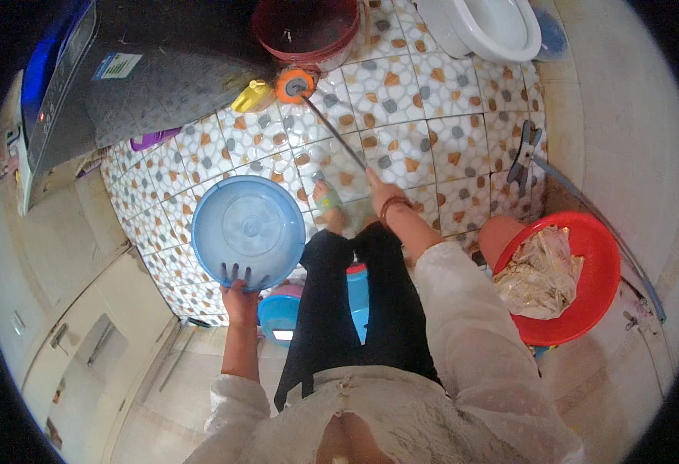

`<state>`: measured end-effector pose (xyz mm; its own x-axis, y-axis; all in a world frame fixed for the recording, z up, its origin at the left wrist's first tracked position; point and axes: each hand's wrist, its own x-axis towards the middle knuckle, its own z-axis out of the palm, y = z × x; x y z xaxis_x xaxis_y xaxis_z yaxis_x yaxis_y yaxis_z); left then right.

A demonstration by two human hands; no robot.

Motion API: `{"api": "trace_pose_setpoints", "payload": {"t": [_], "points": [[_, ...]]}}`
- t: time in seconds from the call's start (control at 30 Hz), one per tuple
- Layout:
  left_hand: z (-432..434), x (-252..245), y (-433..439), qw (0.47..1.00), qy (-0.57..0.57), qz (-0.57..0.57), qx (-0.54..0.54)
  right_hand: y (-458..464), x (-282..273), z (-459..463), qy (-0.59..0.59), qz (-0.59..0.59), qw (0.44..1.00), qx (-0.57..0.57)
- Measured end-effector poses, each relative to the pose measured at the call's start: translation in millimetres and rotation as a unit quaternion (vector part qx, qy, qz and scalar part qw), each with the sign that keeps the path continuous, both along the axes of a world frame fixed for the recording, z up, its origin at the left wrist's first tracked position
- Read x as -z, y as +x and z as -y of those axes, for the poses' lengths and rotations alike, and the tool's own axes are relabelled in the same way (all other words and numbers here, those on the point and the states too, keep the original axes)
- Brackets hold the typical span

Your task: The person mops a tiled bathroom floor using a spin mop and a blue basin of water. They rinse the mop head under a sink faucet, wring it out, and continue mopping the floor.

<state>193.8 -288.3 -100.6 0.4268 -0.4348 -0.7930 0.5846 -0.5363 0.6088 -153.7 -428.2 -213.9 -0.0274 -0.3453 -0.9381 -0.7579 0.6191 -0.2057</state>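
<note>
My left hand (239,301) grips the near rim of a translucent blue plastic basin (251,223), its fingers showing through the plastic. The basin is held over the tiled floor, left of my legs. My right hand (386,197) is closed around the upper part of a thin dark handle (336,135). This handle slants down to an orange round head (295,86) with a grey centre, which is near the dark red tub. A yellow plastic bottle (252,97) is just left of the orange head.
A dark red tub (307,51) and a white squat toilet or basin (504,29) are at the far side. A dark appliance (171,69) fills the upper left. On the right, a red basin (597,278) holds crumpled pale plastic; a mop-like tool (528,153) leans by the wall.
</note>
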Motion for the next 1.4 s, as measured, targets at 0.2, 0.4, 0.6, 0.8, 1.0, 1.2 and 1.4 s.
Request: {"api": "trace_pose_setpoints", "payload": {"t": [0.2, 0.4, 0.6, 0.8, 1.0, 1.2, 1.4], "points": [[-3, 2, 9, 0.999, 0.024, -0.031, -0.034, 1, -12, -57, -0.052, 0.019, 0.998, -0.012], [-4, 9, 24, 0.998, 0.011, -0.053, -0.032, -39, -25, -140, -0.090, 0.038, 0.995, 0.012], [-7, 19, 26, 0.996, 0.037, -0.059, -0.060, 12, 7, -62, -0.172, 0.033, 0.985, 0.000], [-15, 19, 52, 0.996, 0.022, -0.057, -0.068, 79, 11, 4, -0.109, 0.043, 0.993, -0.017], [-27, 27, 72, 0.994, 0.044, -0.036, -0.091, 89, 25, -30, -0.127, 0.029, 0.985, -0.115], [-44, 38, 71, 0.988, 0.068, -0.050, -0.131, 149, 4, 6, -0.043, 0.020, 0.982, -0.183], [-28, 21, 82, 0.989, 0.052, -0.047, -0.132, 187, 34, 64, -0.099, 0.050, 0.978, -0.175]]}}
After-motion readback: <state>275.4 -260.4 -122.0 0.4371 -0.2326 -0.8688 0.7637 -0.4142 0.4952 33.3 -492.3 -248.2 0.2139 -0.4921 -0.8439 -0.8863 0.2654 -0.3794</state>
